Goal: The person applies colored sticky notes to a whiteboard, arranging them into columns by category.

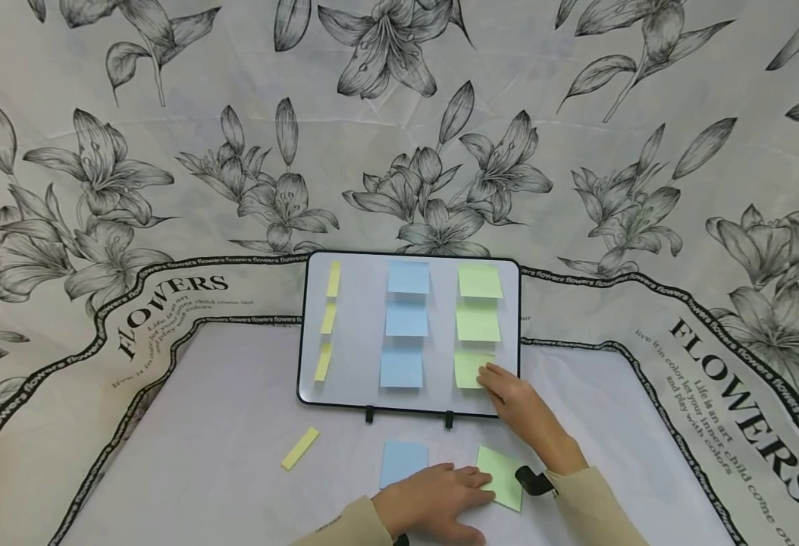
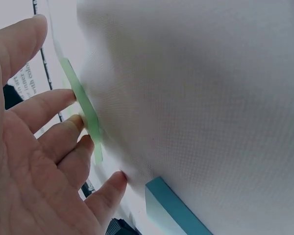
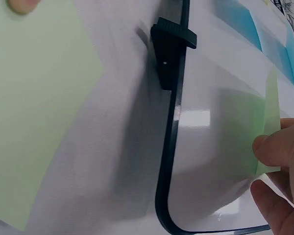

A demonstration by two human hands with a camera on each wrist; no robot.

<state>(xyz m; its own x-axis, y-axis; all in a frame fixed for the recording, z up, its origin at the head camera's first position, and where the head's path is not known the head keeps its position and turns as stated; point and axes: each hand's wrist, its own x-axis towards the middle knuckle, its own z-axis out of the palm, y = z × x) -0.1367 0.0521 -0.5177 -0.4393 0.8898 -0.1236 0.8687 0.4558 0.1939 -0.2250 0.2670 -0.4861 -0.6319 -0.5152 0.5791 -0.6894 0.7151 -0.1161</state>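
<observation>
At the lower right of a whiteboard (image 1: 358, 334), my right hand (image 1: 521, 406) pinches the bottom light green sticky note (image 1: 468, 370) by its side edge. In the right wrist view, the thumb lies against this note (image 3: 271, 112), which stands out from the board's glossy surface. My left hand (image 1: 437, 500) rests on the table with fairly straight fingers, their tips touching a green sticky note pad (image 1: 503, 470). From the left wrist, that pad (image 2: 85, 105) shows edge-on at the fingertips. A blue sticky note pad (image 1: 402, 461) lies partly behind the left hand.
Blue notes (image 1: 408, 278) form the board's middle column, narrow yellow notes (image 1: 333, 279) the left one, and more green notes (image 1: 479, 281) the right. Black clip feet (image 1: 449, 419) support the board's lower edge. A narrow yellow pad (image 1: 300, 448) lies on the white cloth at left.
</observation>
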